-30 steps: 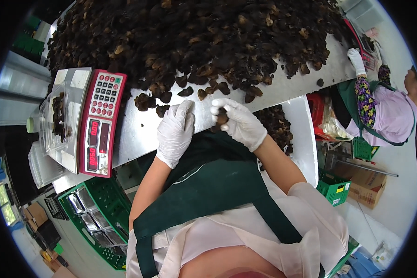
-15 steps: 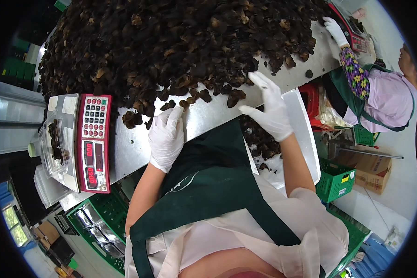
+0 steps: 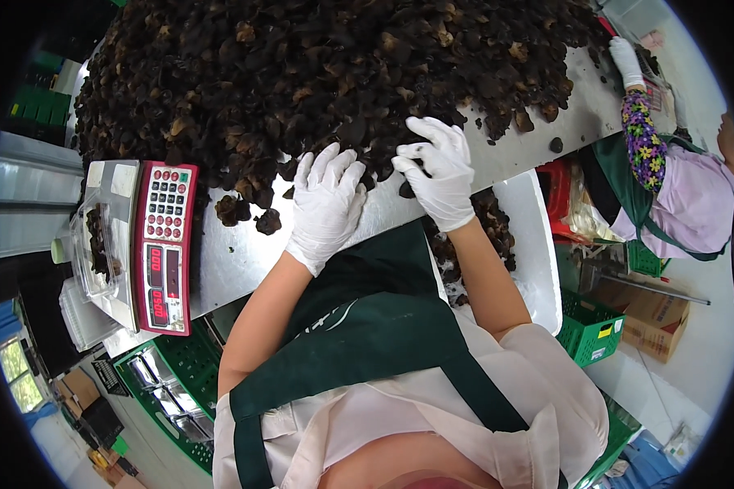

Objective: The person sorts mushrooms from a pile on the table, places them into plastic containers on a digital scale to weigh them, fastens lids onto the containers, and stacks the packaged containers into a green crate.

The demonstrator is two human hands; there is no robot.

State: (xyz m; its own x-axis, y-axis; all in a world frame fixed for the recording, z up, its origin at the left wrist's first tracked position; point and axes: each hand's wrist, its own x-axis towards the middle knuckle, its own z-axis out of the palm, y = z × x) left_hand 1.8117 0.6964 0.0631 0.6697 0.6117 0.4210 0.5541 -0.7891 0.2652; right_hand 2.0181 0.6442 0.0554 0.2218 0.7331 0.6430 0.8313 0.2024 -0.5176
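A big heap of dark brown wood ear mushrooms (image 3: 302,90) covers the far part of the metal table (image 3: 236,261). At its near edge lies my white-gloved left hand (image 3: 326,208), palm down, fingers stretched out and slightly spread over a few pieces. To its right my right hand (image 3: 442,175), gloved too, has its fingers bent and its thumb apart from them. A dark piece shows just below that thumb; no mushroom is visible in its grip. Left of my left hand, a loose mushroom piece (image 3: 267,221) sits on the bare metal.
A red scale (image 3: 165,228) stands at left, bearing a clear plastic box (image 3: 102,253) with some mushrooms. Below the table's right edge is a white foam box (image 3: 540,244) holding mushrooms. Green crates (image 3: 593,326) stand on both sides. A co-worker's gloved hand (image 3: 626,61) is at far right.
My right hand has moved left, toward my left hand. My left hand has shifted right and forward, its fingers now spread flatter. The co-worker's hand has moved slightly right.
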